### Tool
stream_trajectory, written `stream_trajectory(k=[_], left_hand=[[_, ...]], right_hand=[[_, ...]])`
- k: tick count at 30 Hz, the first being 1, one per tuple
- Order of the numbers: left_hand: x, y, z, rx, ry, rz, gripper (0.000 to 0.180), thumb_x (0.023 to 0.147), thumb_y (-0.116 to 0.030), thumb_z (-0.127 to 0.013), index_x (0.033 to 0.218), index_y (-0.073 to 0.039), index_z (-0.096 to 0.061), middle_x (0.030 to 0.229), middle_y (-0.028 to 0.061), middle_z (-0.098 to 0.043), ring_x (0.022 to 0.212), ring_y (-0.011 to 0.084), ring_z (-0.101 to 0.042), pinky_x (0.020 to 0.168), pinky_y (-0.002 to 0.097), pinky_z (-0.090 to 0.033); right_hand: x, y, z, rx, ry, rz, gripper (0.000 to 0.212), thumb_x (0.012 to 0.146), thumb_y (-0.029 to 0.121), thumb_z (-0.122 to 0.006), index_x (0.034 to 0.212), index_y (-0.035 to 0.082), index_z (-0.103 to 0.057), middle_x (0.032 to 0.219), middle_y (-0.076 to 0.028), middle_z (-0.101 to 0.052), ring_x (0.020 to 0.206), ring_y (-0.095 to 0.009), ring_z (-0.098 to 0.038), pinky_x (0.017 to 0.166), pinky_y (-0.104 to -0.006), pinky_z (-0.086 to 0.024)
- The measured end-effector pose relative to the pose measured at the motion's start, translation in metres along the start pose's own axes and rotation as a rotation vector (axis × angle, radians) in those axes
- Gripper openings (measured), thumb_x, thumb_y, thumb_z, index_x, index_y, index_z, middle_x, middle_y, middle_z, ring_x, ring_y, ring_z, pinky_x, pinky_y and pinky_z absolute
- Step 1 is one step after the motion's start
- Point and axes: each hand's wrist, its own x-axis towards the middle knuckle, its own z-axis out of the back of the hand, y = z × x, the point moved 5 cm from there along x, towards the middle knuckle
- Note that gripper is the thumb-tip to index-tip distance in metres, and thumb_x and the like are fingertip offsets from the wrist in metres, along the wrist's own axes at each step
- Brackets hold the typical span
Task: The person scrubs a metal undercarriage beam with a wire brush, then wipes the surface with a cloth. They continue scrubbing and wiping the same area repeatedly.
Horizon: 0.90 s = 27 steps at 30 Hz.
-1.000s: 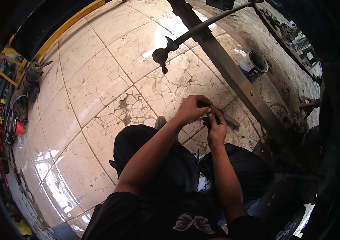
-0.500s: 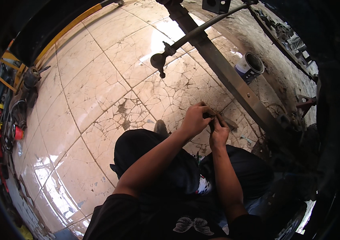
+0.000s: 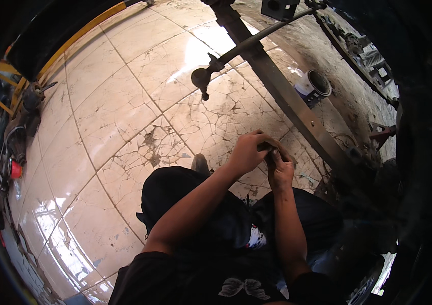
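Observation:
Both my hands meet in front of my knees, above the cracked tile floor. My left hand (image 3: 249, 154) has its fingers curled around one end of a thin, bent brown strip (image 3: 285, 153). My right hand (image 3: 281, 174) pinches the same strip from below, thumb pointing up. The strip arches past the fingertips toward the right; its material is hard to make out, and the part between my palms is hidden. A long metal beam (image 3: 292, 104) runs diagonally just beyond my hands, apart from them. Above it crosses a rod (image 3: 256, 38) with a rounded joint (image 3: 200, 77) at its end.
A paint-type bucket (image 3: 313, 88) stands beyond the beam. To the far right is a reddish metal stand (image 3: 382, 133). Greasy machine parts (image 3: 16, 140) and a red round object (image 3: 16, 169) lie along the left, near a yellow frame (image 3: 81, 31).
The brown strip now arches higher beside my fingers, where it lay flatter before. My right hand has turned slightly, its thumb more upright. The view has shifted a little.

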Motion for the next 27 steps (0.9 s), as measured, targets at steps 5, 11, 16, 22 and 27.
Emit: stream_trajectory(k=[5, 11, 16, 22, 27], left_hand=[[0.014, -0.024, 0.037, -0.16, -0.179, 0.003, 0.017, 0.089, 0.0, -0.075, 0.105, -0.003, -0.078, 0.095, 0.0083, -0.074, 0.081, 0.0165, -0.071, 0.075, 0.0306, -0.057], [0.012, -0.027, 0.126, -0.077, -0.89, -0.125, 0.016, 0.089, -0.002, -0.076, 0.105, -0.005, -0.072, 0.082, 0.0016, -0.063, 0.069, 0.0106, -0.051, 0.064, 0.0279, -0.045], [0.016, -0.016, 0.156, -0.163, -0.878, -0.082, 0.069, 0.082, -0.025, -0.093, 0.139, -0.005, -0.061, 0.118, 0.0069, -0.06, 0.096, 0.0161, -0.057, 0.085, 0.0335, -0.049], [0.041, 0.001, 0.149, -0.575, -0.585, -0.039, 0.067, 0.092, -0.01, -0.084, 0.15, 0.0, -0.052, 0.126, 0.0134, -0.069, 0.115, 0.0182, -0.068, 0.096, 0.0325, -0.058], [0.054, 0.01, 0.145, -0.566, -0.592, -0.078, 0.055, 0.096, -0.006, -0.079, 0.142, 0.002, -0.051, 0.121, 0.0147, -0.072, 0.108, 0.017, -0.071, 0.091, 0.0319, -0.058]], right_hand=[[-0.008, 0.035, -0.014, -0.165, -0.064, 0.029, 0.029, 0.102, 0.005, -0.07, 0.129, -0.005, -0.068, 0.12, -0.017, -0.073, 0.114, -0.029, -0.073, 0.097, -0.0401, -0.063], [-0.003, 0.083, -0.081, -0.498, -0.015, 0.178, 0.027, 0.099, 0.0, -0.072, 0.126, -0.005, -0.07, 0.113, -0.016, -0.076, 0.105, -0.026, -0.076, 0.087, -0.0339, -0.063], [0.027, 0.116, -0.193, -0.812, 0.192, 0.277, 0.026, 0.096, -0.001, -0.074, 0.122, -0.003, -0.072, 0.104, -0.012, -0.079, 0.096, -0.017, -0.076, 0.076, -0.0279, -0.061], [0.084, 0.106, -0.281, -1.259, 0.555, 0.47, 0.019, 0.093, 0.008, -0.08, 0.111, 0.003, -0.078, 0.102, -0.011, -0.08, 0.086, -0.017, -0.077, 0.075, -0.03, -0.059], [0.107, 0.089, -0.324, -1.587, 0.739, 0.463, 0.016, 0.092, 0.015, -0.079, 0.105, 0.005, -0.08, 0.09, -0.012, -0.08, 0.08, -0.023, -0.077, 0.076, -0.0333, -0.06]])
